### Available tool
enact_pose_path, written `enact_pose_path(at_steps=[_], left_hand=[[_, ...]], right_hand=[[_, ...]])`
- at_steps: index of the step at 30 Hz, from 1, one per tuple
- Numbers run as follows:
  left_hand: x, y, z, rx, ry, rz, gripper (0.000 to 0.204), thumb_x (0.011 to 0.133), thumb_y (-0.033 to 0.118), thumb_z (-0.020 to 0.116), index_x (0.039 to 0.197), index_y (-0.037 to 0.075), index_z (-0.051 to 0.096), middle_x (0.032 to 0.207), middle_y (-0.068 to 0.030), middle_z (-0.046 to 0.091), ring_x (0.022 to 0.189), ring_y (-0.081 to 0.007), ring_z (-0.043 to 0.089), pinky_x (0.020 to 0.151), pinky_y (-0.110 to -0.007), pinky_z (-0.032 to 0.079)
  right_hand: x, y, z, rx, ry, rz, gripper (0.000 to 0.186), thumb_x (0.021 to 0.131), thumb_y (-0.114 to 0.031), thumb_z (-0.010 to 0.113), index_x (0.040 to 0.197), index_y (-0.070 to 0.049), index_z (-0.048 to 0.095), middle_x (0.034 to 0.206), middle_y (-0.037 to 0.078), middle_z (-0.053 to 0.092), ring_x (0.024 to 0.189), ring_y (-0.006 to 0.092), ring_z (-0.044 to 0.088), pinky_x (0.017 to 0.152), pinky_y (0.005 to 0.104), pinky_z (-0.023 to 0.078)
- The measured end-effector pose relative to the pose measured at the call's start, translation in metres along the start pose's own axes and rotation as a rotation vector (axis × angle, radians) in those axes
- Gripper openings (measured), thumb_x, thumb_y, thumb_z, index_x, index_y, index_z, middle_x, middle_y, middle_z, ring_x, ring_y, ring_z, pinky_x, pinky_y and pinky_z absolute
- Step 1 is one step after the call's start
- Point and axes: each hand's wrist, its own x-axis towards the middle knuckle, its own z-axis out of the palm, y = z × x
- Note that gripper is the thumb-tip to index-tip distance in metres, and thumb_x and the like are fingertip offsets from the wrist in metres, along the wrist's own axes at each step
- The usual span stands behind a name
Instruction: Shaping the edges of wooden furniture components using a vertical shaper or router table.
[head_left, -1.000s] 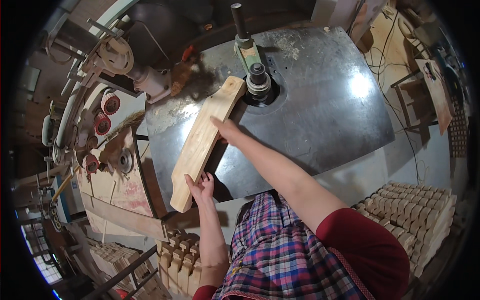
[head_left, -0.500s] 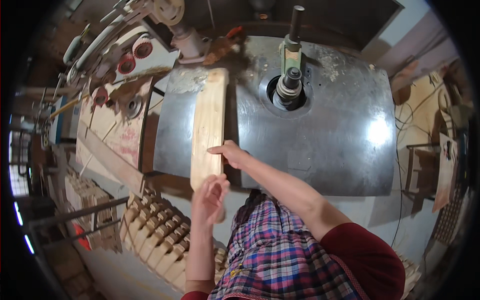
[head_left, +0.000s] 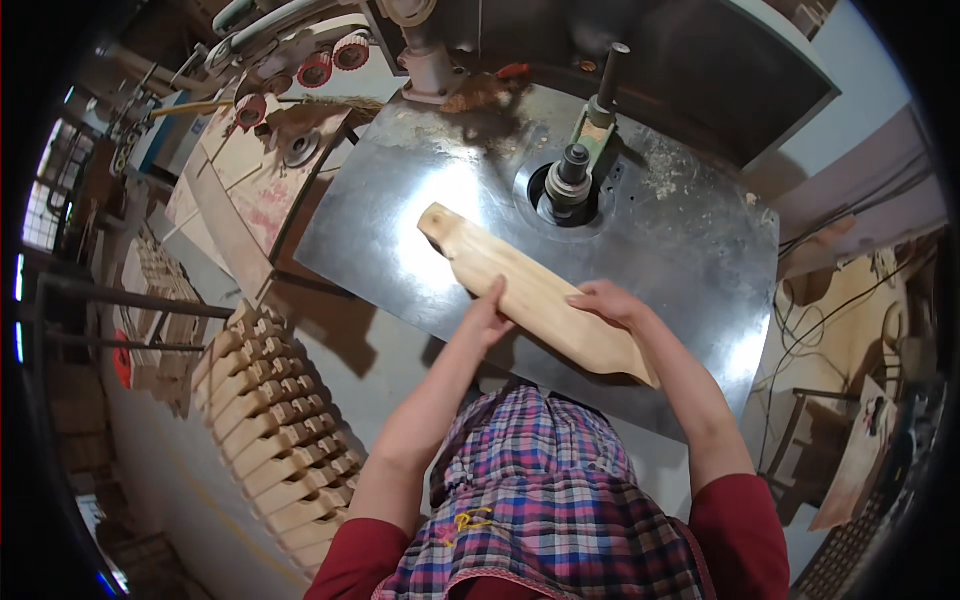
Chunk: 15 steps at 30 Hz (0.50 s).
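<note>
A long pale wooden board (head_left: 540, 300) with shaped, narrowed ends slants across the near half of a metal machine table (head_left: 380, 235). My left hand (head_left: 490, 315) grips its near edge around the middle, thumb on top. Farther right, my right hand (head_left: 610, 303) holds the far edge, with the thumb lying over the upper face. The fingers under the board are hidden. Beyond the board, a dark vertical spindle (head_left: 568, 185) rises from a round opening in the table, apart from the wood. A green bracket (head_left: 592, 135) with an upright shaft stands behind it.
Rows of similar shaped wooden pieces (head_left: 285, 420) stand on the floor at lower left. A side table (head_left: 245, 190) with a flat ring and sticks adjoins the left. A roller feeder with red wheels (head_left: 315, 70) hangs over it. Cables (head_left: 800, 330) hang at right.
The board has turned from nearly upright in the picture to a slant and moved right. My left hand has gone from its near end to its middle edge; the view has shifted.
</note>
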Motion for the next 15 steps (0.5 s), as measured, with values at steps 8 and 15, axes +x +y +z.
enact_pose_path(at_steps=[8,15], left_hand=[[0.017,-0.116,0.066,0.001,-0.11,-0.108,0.055,0.085,0.025,0.063,0.124,-0.004,0.04,0.115,-0.0202,0.053,0.099,-0.0295,0.057,0.081,-0.038,0.052],[0.026,-0.146,0.109,0.058,-0.16,-0.08,0.056,0.085,0.031,0.062,0.122,-0.005,0.041,0.111,-0.0207,0.053,0.094,-0.0298,0.058,0.078,-0.037,0.052]], right_hand=[[-0.176,0.078,-0.043,-0.992,0.576,-0.28,0.101,0.047,-0.033,0.079,0.135,-0.008,0.036,0.127,0.015,0.044,0.109,0.0328,0.043,0.096,0.0426,0.03],[-0.204,0.147,-0.054,-1.022,0.74,-0.271,0.1,0.046,-0.03,0.08,0.135,-0.012,0.038,0.127,0.021,0.038,0.108,0.0369,0.04,0.094,0.0446,0.03]])
